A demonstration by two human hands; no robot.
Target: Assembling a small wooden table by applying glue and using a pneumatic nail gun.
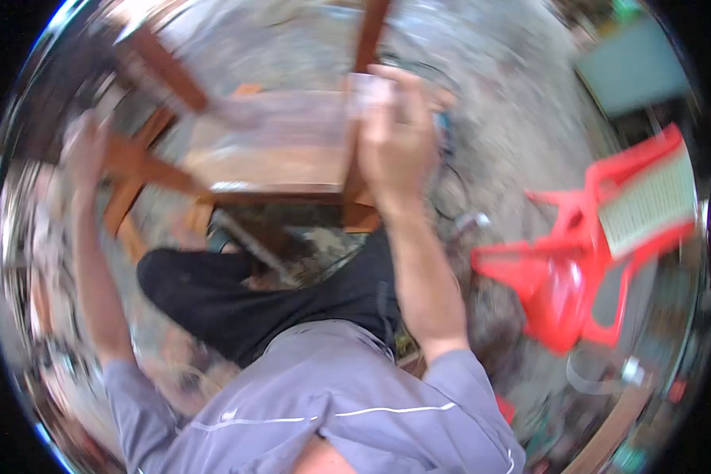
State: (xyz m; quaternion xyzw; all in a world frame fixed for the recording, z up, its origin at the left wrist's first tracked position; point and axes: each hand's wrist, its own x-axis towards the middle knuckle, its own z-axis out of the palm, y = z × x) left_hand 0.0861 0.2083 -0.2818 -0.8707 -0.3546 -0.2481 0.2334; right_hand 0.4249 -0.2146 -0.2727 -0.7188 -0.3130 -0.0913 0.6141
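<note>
A brown wooden chair (276, 162), with a flat seat and upright posts, lies tilted in front of my bent legs. At its left, my left hand (87, 150) is closed around the end of one wooden leg, its fingers blurred. My right hand (399, 138) is closed against the right post (355, 150). A small pale patch shows under its fingers at the post, too smeared to name. Motion blur hides fine detail on both hands.
To the right a red plastic chair (557, 292) lies tipped over, with a pale printed sheet (648, 201) on it. Behind it stands a grey-green panel (632, 67). A dark cable (450, 189) runs over the rough concrete floor (505, 103). Blurred clutter lines the left edge.
</note>
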